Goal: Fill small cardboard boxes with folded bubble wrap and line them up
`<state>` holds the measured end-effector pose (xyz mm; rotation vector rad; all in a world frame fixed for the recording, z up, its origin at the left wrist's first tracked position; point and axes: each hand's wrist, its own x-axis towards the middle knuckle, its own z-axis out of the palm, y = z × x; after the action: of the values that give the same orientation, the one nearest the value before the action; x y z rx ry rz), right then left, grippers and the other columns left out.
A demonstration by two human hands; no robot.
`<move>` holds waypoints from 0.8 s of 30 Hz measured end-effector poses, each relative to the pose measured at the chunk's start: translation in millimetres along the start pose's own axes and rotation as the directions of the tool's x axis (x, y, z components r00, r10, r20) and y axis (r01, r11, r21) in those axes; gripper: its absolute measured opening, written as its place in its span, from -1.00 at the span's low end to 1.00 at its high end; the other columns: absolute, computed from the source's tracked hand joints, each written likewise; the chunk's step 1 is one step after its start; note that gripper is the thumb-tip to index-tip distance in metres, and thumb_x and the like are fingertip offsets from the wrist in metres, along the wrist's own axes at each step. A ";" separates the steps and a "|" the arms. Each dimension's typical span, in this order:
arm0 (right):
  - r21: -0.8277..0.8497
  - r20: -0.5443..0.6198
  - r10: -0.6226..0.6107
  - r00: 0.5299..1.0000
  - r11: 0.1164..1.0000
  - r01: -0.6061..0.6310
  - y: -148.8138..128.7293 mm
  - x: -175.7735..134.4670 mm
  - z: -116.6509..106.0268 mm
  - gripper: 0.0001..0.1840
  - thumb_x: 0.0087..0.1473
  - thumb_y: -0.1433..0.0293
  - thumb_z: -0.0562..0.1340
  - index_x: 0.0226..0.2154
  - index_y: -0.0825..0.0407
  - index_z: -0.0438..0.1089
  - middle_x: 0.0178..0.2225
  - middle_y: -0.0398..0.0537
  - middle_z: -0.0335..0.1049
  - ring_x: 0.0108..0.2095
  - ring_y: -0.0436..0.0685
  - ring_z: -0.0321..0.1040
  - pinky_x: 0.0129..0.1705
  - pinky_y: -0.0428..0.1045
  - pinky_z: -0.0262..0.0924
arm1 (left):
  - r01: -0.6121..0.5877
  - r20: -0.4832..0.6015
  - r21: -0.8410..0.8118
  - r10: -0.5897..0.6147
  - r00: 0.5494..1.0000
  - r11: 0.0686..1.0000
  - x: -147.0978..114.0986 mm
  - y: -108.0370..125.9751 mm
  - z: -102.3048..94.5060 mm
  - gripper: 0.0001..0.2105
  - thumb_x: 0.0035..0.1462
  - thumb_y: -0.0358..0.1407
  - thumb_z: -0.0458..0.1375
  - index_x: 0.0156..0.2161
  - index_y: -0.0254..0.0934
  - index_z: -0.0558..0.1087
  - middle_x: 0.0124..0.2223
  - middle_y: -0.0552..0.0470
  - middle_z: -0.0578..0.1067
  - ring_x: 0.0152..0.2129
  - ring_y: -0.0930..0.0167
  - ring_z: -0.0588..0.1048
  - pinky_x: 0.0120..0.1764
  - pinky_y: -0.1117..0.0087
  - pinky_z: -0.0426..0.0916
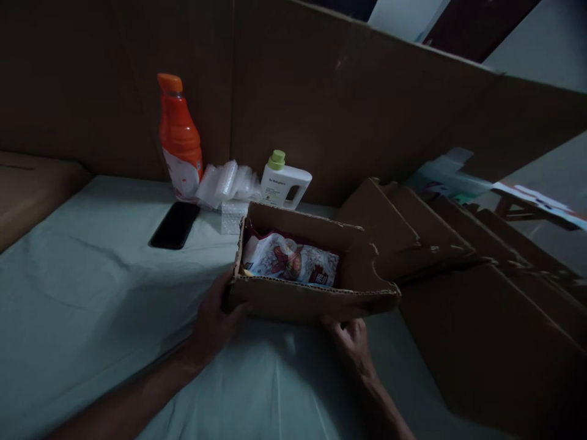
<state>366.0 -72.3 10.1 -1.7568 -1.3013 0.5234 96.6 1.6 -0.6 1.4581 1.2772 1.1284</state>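
Observation:
In front of me is an open cardboard box, tilted a little, with a white and dark red printed packet lying inside. My left hand grips the box's left end, thumb on the near wall and the fingers partly out of sight behind the corner. At the lower edge of the near wall is my right hand, its fingers curled under and against the cardboard. How far those right fingers reach below the box is hidden.
Behind the box stand an orange bottle, bubble wrap and a white jug with a green cap. A black phone lies on the pale green sheet. Several cardboard boxes lean at right; a cardboard wall closes the back.

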 end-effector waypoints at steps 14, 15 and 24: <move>0.012 0.009 -0.060 0.998 0.998 0.060 9.5 -4.9 6.0 -0.55 -0.03 0.03 0.26 -0.25 0.05 0.53 -0.22 0.08 0.56 -0.18 0.33 0.45 -0.14 0.14 0.37 | -0.018 0.002 0.092 0.018 1.000 0.996 -2.9 -1.1 -5.8 -0.57 -0.05 -0.08 0.27 -0.09 -0.25 0.40 -0.16 -0.05 0.56 -0.18 0.20 0.53 -0.16 0.24 0.45; 0.011 0.002 -0.060 0.998 0.998 0.060 10.1 -5.2 6.7 -0.55 -0.02 0.04 0.26 -0.25 0.05 0.52 -0.21 0.07 0.56 -0.18 0.33 0.44 -0.14 0.14 0.37 | -0.011 -0.001 0.094 0.012 1.000 0.996 -3.1 -0.6 -5.6 -0.57 -0.05 -0.07 0.27 -0.10 -0.25 0.40 -0.18 -0.04 0.56 -0.19 0.20 0.53 -0.16 0.24 0.45; 0.024 -0.001 -0.090 0.996 0.996 0.090 9.7 -4.3 8.1 -0.53 -0.07 0.07 0.33 -0.20 0.07 0.49 -0.18 0.08 0.53 -0.16 0.30 0.43 -0.13 0.11 0.35 | 0.036 -0.011 0.119 -0.035 0.999 0.992 -3.2 4.2 -4.9 -0.58 -0.14 -0.01 0.27 -0.23 -0.23 0.37 -0.30 -0.01 0.53 -0.33 0.21 0.52 -0.30 0.26 0.44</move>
<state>363.7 -73.9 -2.9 -1.6702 -1.3625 0.4860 92.5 -1.7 4.3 1.5131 1.3917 1.0517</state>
